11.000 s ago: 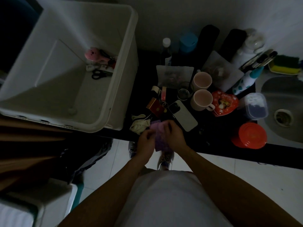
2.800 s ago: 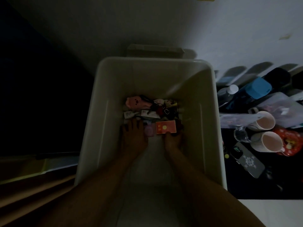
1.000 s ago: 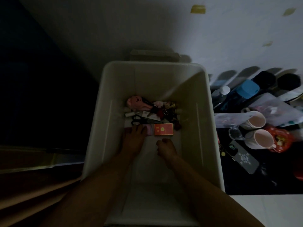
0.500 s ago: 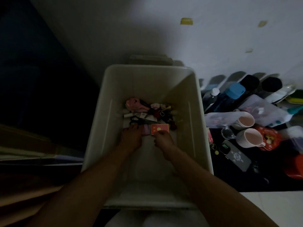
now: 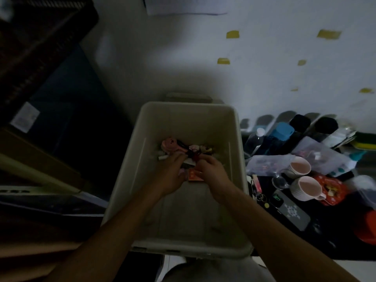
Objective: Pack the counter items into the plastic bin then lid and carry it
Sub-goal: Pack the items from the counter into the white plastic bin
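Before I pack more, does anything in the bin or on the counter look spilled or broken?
Nothing stands out: bin intact, far mug and near mug upright, no spill visible in the dim light.

Before me the white plastic bin (image 5: 130,180) is standing open, pink toy (image 5: 169,144) and red box (image 5: 193,177) lying toward its far end; mugs (image 5: 300,167) and phone (image 5: 292,213) are sitting to its right.
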The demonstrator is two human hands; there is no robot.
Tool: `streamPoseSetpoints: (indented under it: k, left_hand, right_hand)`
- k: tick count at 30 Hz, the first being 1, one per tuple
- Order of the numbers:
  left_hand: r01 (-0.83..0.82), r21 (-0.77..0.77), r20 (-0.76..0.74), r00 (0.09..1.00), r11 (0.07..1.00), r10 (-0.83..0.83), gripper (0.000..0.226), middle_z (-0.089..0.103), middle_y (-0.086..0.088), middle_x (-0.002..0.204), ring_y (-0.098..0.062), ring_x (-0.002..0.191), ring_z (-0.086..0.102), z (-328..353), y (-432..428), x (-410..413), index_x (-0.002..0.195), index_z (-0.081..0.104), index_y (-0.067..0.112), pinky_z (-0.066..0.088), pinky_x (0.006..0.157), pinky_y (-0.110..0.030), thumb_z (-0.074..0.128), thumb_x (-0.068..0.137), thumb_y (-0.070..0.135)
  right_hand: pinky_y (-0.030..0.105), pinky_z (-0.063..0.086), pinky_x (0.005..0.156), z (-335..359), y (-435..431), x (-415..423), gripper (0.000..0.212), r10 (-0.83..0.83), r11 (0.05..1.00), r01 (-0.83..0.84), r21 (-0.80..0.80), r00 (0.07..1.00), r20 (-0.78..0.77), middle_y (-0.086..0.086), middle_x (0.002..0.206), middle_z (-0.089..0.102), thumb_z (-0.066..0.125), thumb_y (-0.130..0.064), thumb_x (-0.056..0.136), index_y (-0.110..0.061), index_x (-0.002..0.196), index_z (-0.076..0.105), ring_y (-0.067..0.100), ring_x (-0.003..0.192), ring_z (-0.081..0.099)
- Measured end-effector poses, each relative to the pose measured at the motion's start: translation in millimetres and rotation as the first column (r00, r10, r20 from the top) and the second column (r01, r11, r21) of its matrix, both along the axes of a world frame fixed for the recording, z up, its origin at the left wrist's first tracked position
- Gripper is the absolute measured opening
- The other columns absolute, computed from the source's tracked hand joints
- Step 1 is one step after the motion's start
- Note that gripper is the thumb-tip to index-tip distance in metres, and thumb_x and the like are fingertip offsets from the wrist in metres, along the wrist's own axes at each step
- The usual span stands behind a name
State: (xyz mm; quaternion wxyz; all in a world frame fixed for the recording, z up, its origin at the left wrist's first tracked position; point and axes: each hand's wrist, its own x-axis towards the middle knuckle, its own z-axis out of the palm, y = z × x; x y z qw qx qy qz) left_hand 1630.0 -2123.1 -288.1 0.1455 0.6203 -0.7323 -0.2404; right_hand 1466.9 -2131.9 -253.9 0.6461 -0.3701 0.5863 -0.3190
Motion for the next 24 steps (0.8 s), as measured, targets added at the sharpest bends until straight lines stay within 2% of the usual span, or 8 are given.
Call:
streamPoseSetpoints:
  k: [2,4,6,10,13,15,18,24]
  left_hand:
    - [0.001,-0.07,-0.04,0.999,0.998,-0.004,0.064,0.049,-0.005,0.141,-0.023,0.129,0.047,19,3,-14,0.142,0.044,0.016,0.043,0.103,-0.04,0.051,0.08,0.033]
    - [0.02,-0.14,-0.042,0.999,0.99,-0.026,0.061,0.051,-0.004,0.137,-0.023,0.125,0.049,37,3,-33,0.14,0.046,0.016,0.044,0.101,-0.041,0.053,0.08,0.03]
    - [0.026,-0.208,-0.022,0.999,0.978,-0.032,0.057,0.054,-0.005,0.134,-0.024,0.121,0.052,51,-1,-49,0.137,0.049,0.013,0.045,0.098,-0.042,0.056,0.082,0.026]
    - [0.029,-0.31,0.013,1.0,0.95,-0.026,0.052,0.053,-0.001,0.136,-0.022,0.12,0.053,76,-14,-92,0.138,0.048,0.017,0.047,0.097,-0.041,0.059,0.088,0.026]
    - [0.05,-0.354,0.01,0.999,0.934,-0.05,0.049,0.05,0.001,0.138,-0.021,0.123,0.05,91,-21,-128,0.139,0.045,0.021,0.042,0.103,-0.039,0.054,0.091,0.029]
    - [0.061,-0.4,0.015,0.998,0.914,-0.06,0.047,0.051,-0.003,0.139,-0.022,0.127,0.047,100,-24,-159,0.137,0.048,0.018,0.036,0.108,-0.039,0.053,0.091,0.026]
    - [0.079,-0.424,-0.024,0.995,0.902,-0.099,0.045,0.053,-0.004,0.136,-0.022,0.126,0.047,107,-23,-213,0.134,0.051,0.014,0.037,0.108,-0.041,0.051,0.09,0.025]
    - [0.201,-0.31,-0.042,0.974,0.929,-0.224,0.046,0.052,-0.001,0.136,-0.017,0.128,0.045,69,-16,-298,0.136,0.05,0.017,0.036,0.11,-0.039,0.054,0.091,0.027]
  right_hand:
    - [0.021,0.055,0.063,22,2,-14,0.028,-0.014,0.999,0.017,-0.041,0.998,0.064,0.007,0.105,0.066,0.049,-0.006,0.095,-0.012,0.121,0.058,0.015,0.087,0.067]
    - [0.014,0.048,0.052,38,0,-32,0.028,-0.028,0.995,0.037,-0.095,0.996,0.09,0.007,0.106,0.067,0.053,-0.007,0.094,-0.014,0.121,0.057,0.012,0.082,0.066]
    - [0.016,0.049,0.058,53,-1,-46,0.033,-0.036,0.991,0.047,-0.124,0.995,0.095,0.006,0.11,0.066,0.056,-0.01,0.093,-0.017,0.125,0.055,0.012,0.085,0.066]
    - [0.031,0.056,0.085,76,-5,-88,0.035,-0.073,0.974,0.102,-0.2,0.986,0.147,0.003,0.109,0.065,0.054,-0.005,0.093,-0.015,0.127,0.055,0.016,0.098,0.066]
    - [0.026,0.055,0.084,82,-8,-121,0.031,-0.138,0.951,0.177,-0.253,0.977,0.163,0.004,0.113,0.064,0.051,-0.003,0.095,-0.012,0.124,0.057,0.015,0.1,0.066]
    - [0.028,0.054,0.087,80,-12,-148,0.03,-0.209,0.934,0.253,-0.254,0.96,0.187,0.008,0.115,0.064,0.049,0.0,0.095,-0.01,0.122,0.059,0.018,0.102,0.066]
    - [0.032,0.054,0.091,69,-11,-194,0.029,-0.286,0.913,0.32,-0.252,0.944,0.162,0.013,0.115,0.066,0.049,0.001,0.094,-0.012,0.117,0.061,0.022,0.104,0.066]
    - [0.038,0.056,0.089,25,5,-275,0.029,-0.372,0.914,0.376,-0.152,0.927,0.052,0.012,0.113,0.066,0.055,-0.004,0.091,-0.014,0.117,0.063,0.025,0.104,0.066]
